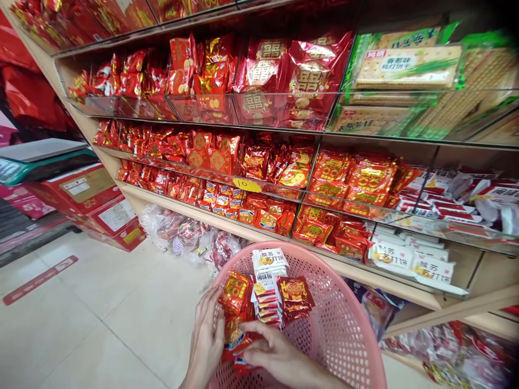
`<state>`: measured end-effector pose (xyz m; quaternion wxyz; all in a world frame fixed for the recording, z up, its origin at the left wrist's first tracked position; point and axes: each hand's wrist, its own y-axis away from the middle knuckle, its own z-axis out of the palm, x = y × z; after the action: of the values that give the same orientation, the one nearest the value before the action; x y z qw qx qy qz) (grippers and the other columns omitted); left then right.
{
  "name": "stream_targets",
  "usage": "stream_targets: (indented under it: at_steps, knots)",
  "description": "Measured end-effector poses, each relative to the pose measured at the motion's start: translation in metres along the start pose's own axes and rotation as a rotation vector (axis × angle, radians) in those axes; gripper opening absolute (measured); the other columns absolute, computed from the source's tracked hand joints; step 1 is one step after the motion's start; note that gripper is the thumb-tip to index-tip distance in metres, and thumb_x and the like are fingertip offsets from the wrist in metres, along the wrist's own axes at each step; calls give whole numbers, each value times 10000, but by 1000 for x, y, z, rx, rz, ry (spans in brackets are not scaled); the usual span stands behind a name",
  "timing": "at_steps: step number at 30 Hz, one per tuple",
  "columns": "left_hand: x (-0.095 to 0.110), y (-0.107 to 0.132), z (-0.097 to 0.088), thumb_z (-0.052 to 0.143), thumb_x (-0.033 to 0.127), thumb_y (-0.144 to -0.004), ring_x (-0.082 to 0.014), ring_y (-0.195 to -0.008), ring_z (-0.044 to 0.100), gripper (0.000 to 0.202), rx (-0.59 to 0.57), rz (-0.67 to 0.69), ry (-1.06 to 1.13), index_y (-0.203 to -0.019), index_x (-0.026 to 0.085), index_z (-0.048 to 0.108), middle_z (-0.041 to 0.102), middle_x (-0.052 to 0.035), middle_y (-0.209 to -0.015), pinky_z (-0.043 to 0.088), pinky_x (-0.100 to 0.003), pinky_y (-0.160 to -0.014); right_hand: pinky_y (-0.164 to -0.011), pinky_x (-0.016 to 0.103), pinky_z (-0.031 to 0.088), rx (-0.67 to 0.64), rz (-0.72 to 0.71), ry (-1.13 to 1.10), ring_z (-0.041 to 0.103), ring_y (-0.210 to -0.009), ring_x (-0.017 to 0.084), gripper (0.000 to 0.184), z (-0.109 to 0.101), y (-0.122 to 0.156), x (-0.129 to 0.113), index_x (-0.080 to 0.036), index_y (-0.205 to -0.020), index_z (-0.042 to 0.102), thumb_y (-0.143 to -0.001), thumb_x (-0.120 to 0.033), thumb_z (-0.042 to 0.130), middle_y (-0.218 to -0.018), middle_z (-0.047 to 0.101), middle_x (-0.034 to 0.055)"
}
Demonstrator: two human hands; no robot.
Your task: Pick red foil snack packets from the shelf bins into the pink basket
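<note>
A pink perforated plastic basket [344, 324] stands below the shelves with small snack packets in it. My left hand [207, 327] lies along the basket's left side, its fingers stretched and nearly flat beside the red packets. Bent over a red snack packet [234, 332] with a blue-and-white label is my right hand [273, 351], thumb and forefinger on it. Above that sits a red packet with gold print [236, 292]. A row of white-and-red packets [266, 302] runs down the middle, white cracker packets [270, 262] behind it, and more red-and-gold packets [295, 294] to the right.
Tiered shelves [284, 127] with clear fronts hold red packets, green-edged crackers [405, 65] and white packets [409, 256]. A yellow price tag [247, 184] is marked 10. Bagged goods [190, 232] lie underneath. Left, a scale [44, 156] rests above red cartons [89, 205].
</note>
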<state>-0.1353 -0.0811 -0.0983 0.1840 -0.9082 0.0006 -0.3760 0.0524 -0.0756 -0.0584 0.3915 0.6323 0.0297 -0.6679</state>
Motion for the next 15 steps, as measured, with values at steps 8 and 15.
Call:
stream_targets:
  at_steps: [8, 15]
  knots:
    - [2, -1, -1, 334, 200, -884, -216, -1296, 328, 434, -19, 22, -21, -1316, 214, 377, 408, -102, -1368, 318, -488, -1073, -956, 336, 412, -35, -75, 40, 544, -1138, 230, 665, -3, 8, 5, -121, -1262, 478, -667, -322, 696, -1237, 595, 124]
    - [14, 5, -16, 513, 365, -819, -260, -1399, 143, 733, -249, 64, -161, -1440, 244, 143, 169, -108, -1519, 263, -499, -1101, -964, 339, 405, -81, -72, 35, 517, -1171, 258, 700, -3, 10, 9, -168, -1246, 529, -628, -439, 717, -1352, 507, 109]
